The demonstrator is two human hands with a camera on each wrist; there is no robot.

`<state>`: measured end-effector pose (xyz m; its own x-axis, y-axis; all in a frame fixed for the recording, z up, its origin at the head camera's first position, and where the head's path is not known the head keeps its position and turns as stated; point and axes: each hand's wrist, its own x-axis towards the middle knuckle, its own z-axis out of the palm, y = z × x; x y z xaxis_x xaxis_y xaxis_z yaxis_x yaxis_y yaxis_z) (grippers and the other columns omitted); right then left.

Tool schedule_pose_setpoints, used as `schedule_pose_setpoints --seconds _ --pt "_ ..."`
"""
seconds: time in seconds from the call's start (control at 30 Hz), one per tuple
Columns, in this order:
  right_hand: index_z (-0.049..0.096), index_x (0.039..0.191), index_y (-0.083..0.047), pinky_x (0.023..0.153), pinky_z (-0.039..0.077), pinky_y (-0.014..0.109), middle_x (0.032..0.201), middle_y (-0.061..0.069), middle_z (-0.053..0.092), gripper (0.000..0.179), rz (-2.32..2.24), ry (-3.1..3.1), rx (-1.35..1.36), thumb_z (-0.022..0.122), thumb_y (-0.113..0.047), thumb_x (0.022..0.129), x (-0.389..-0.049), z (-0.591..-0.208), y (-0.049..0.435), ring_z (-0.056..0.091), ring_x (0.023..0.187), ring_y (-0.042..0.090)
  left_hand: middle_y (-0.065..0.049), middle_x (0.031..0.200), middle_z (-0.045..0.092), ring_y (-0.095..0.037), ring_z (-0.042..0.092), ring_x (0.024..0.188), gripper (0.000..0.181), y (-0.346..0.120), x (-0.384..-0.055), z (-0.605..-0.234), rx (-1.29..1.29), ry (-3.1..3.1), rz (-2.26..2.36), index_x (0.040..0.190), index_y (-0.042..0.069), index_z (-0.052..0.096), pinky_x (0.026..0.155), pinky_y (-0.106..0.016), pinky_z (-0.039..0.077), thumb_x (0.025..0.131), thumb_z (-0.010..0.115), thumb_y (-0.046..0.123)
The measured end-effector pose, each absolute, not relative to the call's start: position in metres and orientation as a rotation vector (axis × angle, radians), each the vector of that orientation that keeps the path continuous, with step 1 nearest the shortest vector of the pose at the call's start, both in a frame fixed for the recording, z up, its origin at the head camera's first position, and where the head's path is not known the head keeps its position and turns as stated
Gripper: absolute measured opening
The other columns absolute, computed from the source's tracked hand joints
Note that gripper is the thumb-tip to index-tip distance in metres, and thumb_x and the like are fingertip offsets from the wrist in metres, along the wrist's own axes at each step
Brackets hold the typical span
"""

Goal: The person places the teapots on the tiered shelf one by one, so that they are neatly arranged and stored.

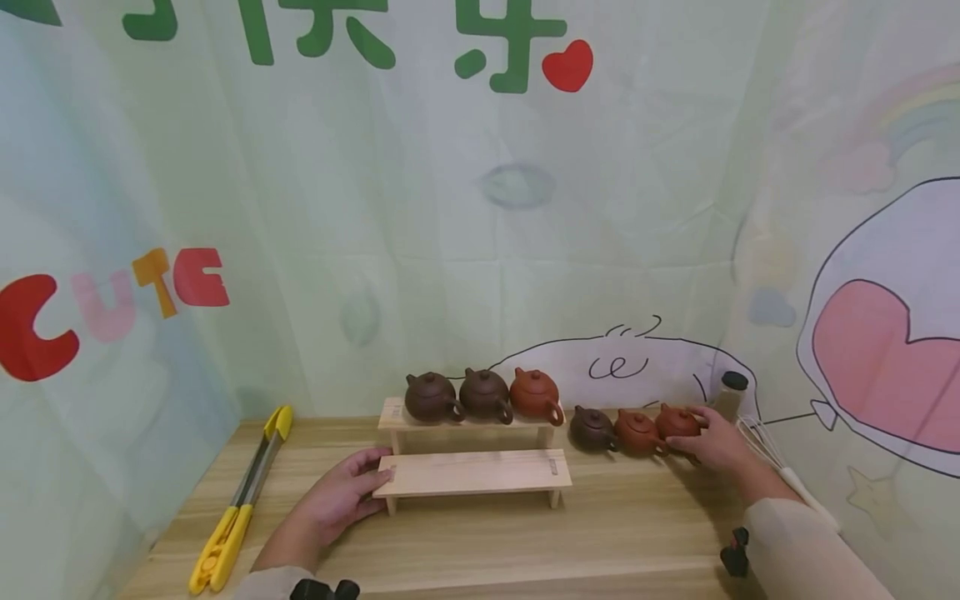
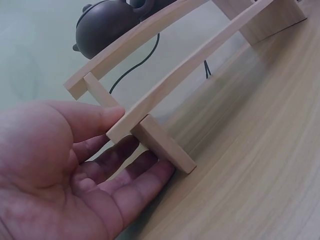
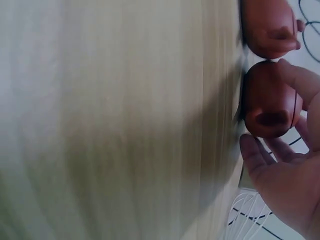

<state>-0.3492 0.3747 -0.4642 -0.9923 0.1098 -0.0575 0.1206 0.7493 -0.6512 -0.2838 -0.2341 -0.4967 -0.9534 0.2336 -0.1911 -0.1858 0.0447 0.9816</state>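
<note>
A pale wooden stepped stand (image 1: 476, 472) has a lower front board and a higher rear one. My left hand (image 1: 341, 496) grips the front board's left end, thumb (image 2: 107, 117) on the board and fingers curled under it by the leg. On the rear board sit two dark brown teapots (image 1: 431, 397) and a reddish one (image 1: 534, 393). Right of the stand, a dark teapot (image 1: 592, 427) and a reddish teapot (image 1: 637, 432) stand on the table. My right hand (image 1: 716, 442) holds the rightmost reddish teapot (image 3: 270, 97), thumb and fingers at opposite sides of its body.
Yellow-handled tongs (image 1: 240, 504) lie on the table's left side. A black-capped jar (image 1: 729, 396) stands behind my right hand, with a white-handled whisk (image 1: 795, 483) beside it. A printed curtain (image 1: 450, 208) hangs along the table's back edge.
</note>
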Motion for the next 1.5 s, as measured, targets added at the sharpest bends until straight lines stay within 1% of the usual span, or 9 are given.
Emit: schedule_pose_setpoints --seconds 0.2,0.4,0.73,0.9,1.07,1.17,1.37,1.43,1.5 --pt "0.032 0.159 0.005 0.119 0.042 0.068 0.160 0.042 0.037 0.095 -1.154 2.900 0.220 0.083 -0.040 0.093 -0.354 -0.468 0.376 0.044 0.142 0.057 -0.030 0.168 0.030 -0.022 0.063 0.128 0.066 -0.235 -0.284 -0.496 0.053 2.021 1.983 0.161 -0.003 0.033 0.108 -0.049 0.059 0.108 0.064 0.022" --pt "0.037 0.157 0.004 0.118 0.043 0.068 0.159 0.042 0.039 0.093 -1.156 2.911 0.205 0.083 -0.045 0.093 -0.356 -0.472 0.378 0.045 0.142 0.057 -0.028 0.167 0.034 -0.023 0.063 0.127 0.064 -0.235 -0.284 -0.498 0.020 2.030 1.990 0.160 -0.001 0.038 0.107 -0.048 0.059 0.107 0.066 0.022" --pt "0.036 0.160 0.002 0.119 0.041 0.069 0.160 0.041 0.038 0.092 -1.210 2.900 0.256 0.079 -0.047 0.096 -0.346 -0.466 0.376 0.044 0.142 0.057 -0.028 0.167 0.034 -0.024 0.063 0.129 0.063 -0.233 -0.284 -0.497 0.007 2.034 1.986 0.160 -0.001 0.037 0.108 -0.052 0.058 0.108 0.064 0.021" --pt "0.034 0.161 0.002 0.118 0.043 0.069 0.161 0.039 0.037 0.096 -1.283 2.932 0.277 0.080 -0.050 0.095 -0.336 -0.456 0.375 0.042 0.144 0.057 -0.028 0.167 0.034 -0.023 0.063 0.128 0.061 -0.233 -0.285 -0.498 0.002 2.034 1.992 0.161 -0.001 0.037 0.107 -0.051 0.059 0.109 0.063 0.019" --pt "0.035 0.162 0.000 0.106 0.058 0.058 0.162 0.038 0.038 0.100 -1.339 2.930 0.224 0.082 -0.054 0.092 -0.320 -0.445 0.365 0.046 0.143 0.055 -0.028 0.166 0.035 -0.022 0.063 0.125 0.061 -0.233 -0.285 -0.498 0.011 2.035 1.996 0.160 -0.002 0.037 0.106 -0.049 0.059 0.109 0.063 0.019" --pt "0.037 0.161 -0.002 0.100 0.063 0.051 0.162 0.036 0.041 0.099 -1.358 2.904 0.146 0.083 -0.054 0.091 -0.308 -0.441 0.353 0.049 0.143 0.054 -0.028 0.165 0.035 -0.021 0.064 0.125 0.062 -0.233 -0.285 -0.498 0.024 2.033 1.996 0.160 -0.002 0.036 0.106 -0.048 0.059 0.109 0.063 0.019" --pt "0.048 0.156 -0.006 0.087 0.066 0.037 0.156 0.030 0.053 0.083 -1.444 2.861 -0.045 0.088 -0.039 0.090 -0.285 -0.439 0.319 0.059 0.137 0.049 -0.029 0.166 0.034 -0.019 0.064 0.124 0.064 -0.235 -0.286 -0.500 0.054 2.032 1.987 0.161 -0.003 0.034 0.104 -0.045 0.060 0.109 0.063 0.021" --pt "0.050 0.155 -0.007 0.084 0.065 0.035 0.154 0.028 0.055 0.082 -1.468 2.838 -0.097 0.089 -0.035 0.089 -0.280 -0.439 0.307 0.062 0.135 0.046 -0.028 0.166 0.035 -0.020 0.064 0.124 0.063 -0.234 -0.286 -0.500 0.036 2.035 1.991 0.161 -0.002 0.036 0.104 -0.046 0.060 0.109 0.062 0.020" --pt "0.051 0.154 -0.009 0.087 0.063 0.035 0.152 0.026 0.058 0.081 -1.464 2.818 -0.118 0.091 -0.033 0.087 -0.274 -0.438 0.294 0.064 0.132 0.043 -0.027 0.165 0.035 -0.021 0.064 0.124 0.061 -0.234 -0.286 -0.500 0.019 2.038 1.992 0.161 -0.001 0.037 0.105 -0.048 0.060 0.109 0.062 0.019"
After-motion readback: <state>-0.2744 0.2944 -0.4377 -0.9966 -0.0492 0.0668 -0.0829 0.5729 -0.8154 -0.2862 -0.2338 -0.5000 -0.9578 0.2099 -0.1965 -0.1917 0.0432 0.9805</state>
